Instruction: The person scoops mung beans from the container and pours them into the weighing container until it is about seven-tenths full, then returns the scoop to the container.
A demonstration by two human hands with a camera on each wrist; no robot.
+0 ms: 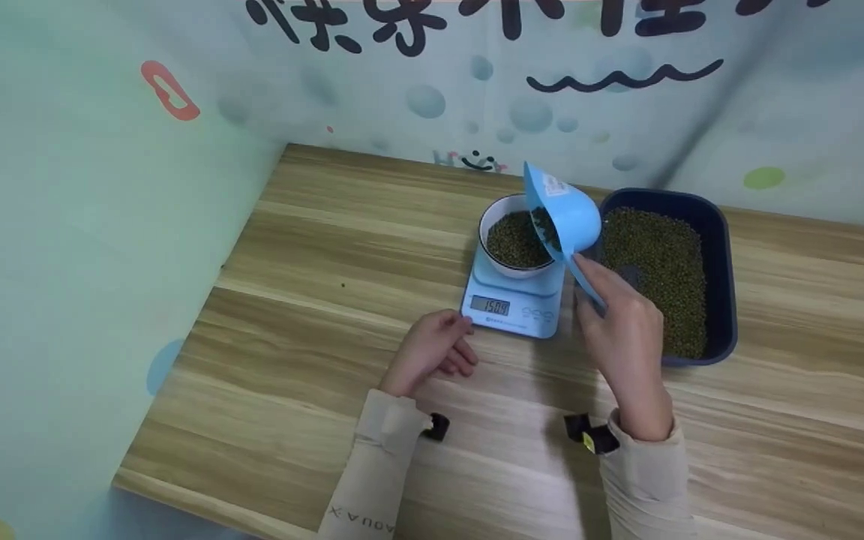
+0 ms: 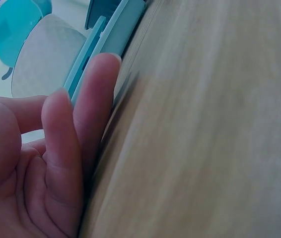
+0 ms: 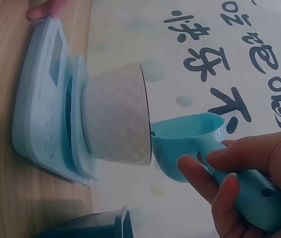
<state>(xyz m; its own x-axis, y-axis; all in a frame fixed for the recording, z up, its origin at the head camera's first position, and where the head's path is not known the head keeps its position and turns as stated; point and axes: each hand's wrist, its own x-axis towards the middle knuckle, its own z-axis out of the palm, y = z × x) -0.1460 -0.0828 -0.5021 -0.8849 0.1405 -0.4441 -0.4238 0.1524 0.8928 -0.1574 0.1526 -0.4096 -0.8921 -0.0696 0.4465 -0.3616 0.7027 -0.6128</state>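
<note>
My right hand grips the handle of a light blue scoop, which is tipped on its side over the right part of a white bowl. Small dark green beans, like mung beans, lie inside the scoop and fill much of the bowl. In the right wrist view the scoop meets the bowl's dark rim. Under the bowl is a light blue kitchen scale whose display seems to read 150.9. My left hand rests on the table with loosely bent fingers, a fingertip at the scale's front left corner.
A dark blue rectangular tub of the same beans stands right of the scale, partly behind my right hand. One stray bean lies on the wooden table. A printed backdrop runs along the back and left.
</note>
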